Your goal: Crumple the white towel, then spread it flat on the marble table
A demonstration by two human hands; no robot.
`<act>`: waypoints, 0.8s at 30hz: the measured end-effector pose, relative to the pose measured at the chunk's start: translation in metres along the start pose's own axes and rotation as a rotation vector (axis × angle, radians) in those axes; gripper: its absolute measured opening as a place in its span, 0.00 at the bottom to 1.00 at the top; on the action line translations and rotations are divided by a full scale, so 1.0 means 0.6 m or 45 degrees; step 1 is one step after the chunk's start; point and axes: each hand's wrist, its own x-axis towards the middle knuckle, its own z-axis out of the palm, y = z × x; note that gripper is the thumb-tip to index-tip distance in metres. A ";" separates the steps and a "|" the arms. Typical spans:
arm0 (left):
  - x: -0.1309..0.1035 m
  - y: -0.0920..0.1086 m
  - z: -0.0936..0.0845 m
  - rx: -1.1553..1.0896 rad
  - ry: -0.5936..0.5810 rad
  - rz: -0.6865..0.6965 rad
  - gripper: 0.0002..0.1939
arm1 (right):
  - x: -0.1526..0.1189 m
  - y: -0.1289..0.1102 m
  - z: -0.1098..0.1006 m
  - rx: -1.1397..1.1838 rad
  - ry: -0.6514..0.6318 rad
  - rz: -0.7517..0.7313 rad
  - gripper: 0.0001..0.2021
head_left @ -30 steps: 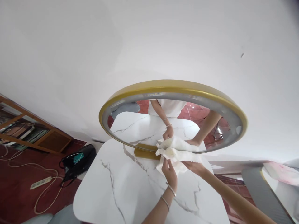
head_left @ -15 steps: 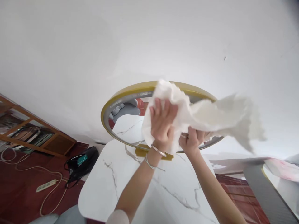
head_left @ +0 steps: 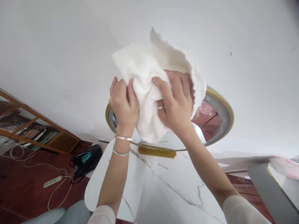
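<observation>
A crumpled white cloth (head_left: 147, 90) is held up in front of an oval mirror (head_left: 215, 121) with a gold rim. My left hand (head_left: 123, 101) grips the cloth's left side, its fingers curled into the fabric. On the other side, my right hand (head_left: 177, 96), with a ring on one finger, is closed on the bunched cloth, and a loose flap rises behind its fingers. The cloth hides the middle of the mirror. The mirror's gold base (head_left: 157, 151) rests on a white marble-patterned table (head_left: 168, 186).
A white wall (head_left: 70, 46) rises behind the mirror. On the red floor at the left are a black bag (head_left: 93, 160), a power strip (head_left: 52, 181) with cables and a wooden shelf (head_left: 63, 144). A grey-sided piece of furniture (head_left: 266, 186) stands at the right.
My left hand has moved left and up from the mirror's middle and now grips the cloth. My right hand has risen. The cloth's loose end has swung from the right to upright and bunched.
</observation>
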 end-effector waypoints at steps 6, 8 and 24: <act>-0.005 -0.015 -0.001 0.007 -0.012 -0.060 0.19 | 0.016 -0.009 -0.002 0.063 -0.043 -0.080 0.22; -0.018 -0.032 -0.007 -0.003 0.027 -0.131 0.20 | 0.019 -0.022 0.001 0.117 -0.118 -0.125 0.21; -0.288 -0.214 -0.034 0.368 0.247 -0.836 0.11 | -0.089 -0.130 0.114 0.401 -0.730 -0.432 0.11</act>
